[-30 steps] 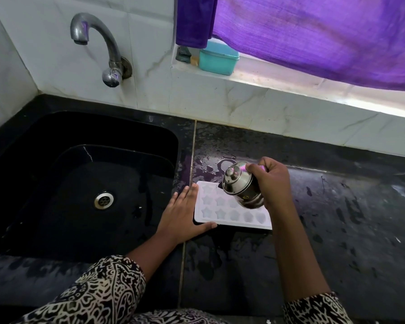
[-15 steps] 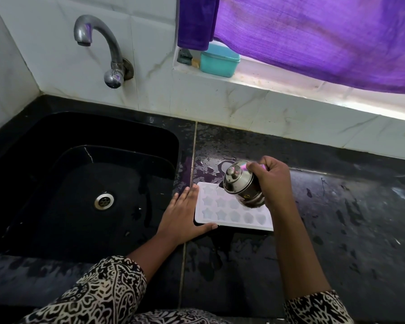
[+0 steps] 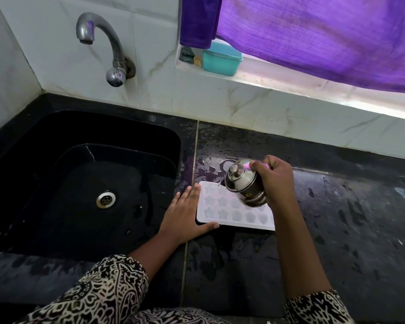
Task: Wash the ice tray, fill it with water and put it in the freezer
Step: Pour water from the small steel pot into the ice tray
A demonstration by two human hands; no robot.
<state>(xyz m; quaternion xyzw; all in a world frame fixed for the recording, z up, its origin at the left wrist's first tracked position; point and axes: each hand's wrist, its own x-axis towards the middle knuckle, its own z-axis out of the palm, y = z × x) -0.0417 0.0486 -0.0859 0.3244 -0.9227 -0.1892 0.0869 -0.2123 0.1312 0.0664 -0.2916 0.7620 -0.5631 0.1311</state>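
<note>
A white ice tray (image 3: 222,211) with star and heart moulds lies flat on the wet black counter (image 3: 351,225), just right of the sink. My left hand (image 3: 185,213) lies flat with straight fingers against the tray's left edge, thumb along its near edge. My right hand (image 3: 275,181) grips a small steel kettle (image 3: 243,183) by its handle, tilted left over the tray's far side. The kettle hides part of the tray's far right moulds.
A black sink (image 3: 84,183) with a steel drain (image 3: 105,199) fills the left. A steel tap (image 3: 103,43) juts from the white tiled wall above it. A teal box (image 3: 221,59) sits on the window ledge under a purple curtain (image 3: 313,36).
The kettle has stayed tilted over the tray with hardly any shift. My left hand has kept its place at the tray's left edge.
</note>
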